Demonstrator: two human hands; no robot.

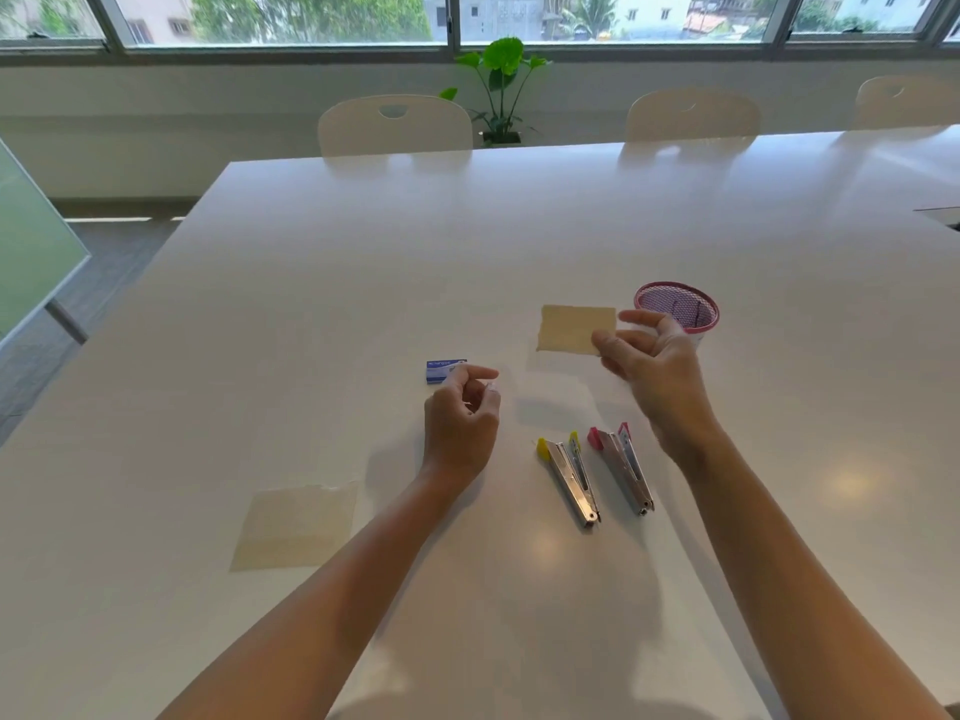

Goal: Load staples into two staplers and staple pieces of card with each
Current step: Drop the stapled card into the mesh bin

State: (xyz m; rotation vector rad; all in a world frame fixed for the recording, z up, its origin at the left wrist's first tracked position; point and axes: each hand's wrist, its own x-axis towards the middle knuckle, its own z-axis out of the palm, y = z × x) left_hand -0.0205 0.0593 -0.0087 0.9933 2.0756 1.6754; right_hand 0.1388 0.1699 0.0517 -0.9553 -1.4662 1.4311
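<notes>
Both hands: left curled, holding nothing visible; right pinches card; box print unreadable.

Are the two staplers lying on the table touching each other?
Apart. The head view shows a strip of bare white table running the whole way between the yellow-tipped stapler and the pink-tipped stapler.

A pink mesh cup stands on a long white table, what it holds too small to tell. Three pale chairs line the far edge, a potted green plant behind them below wide windows.
</notes>
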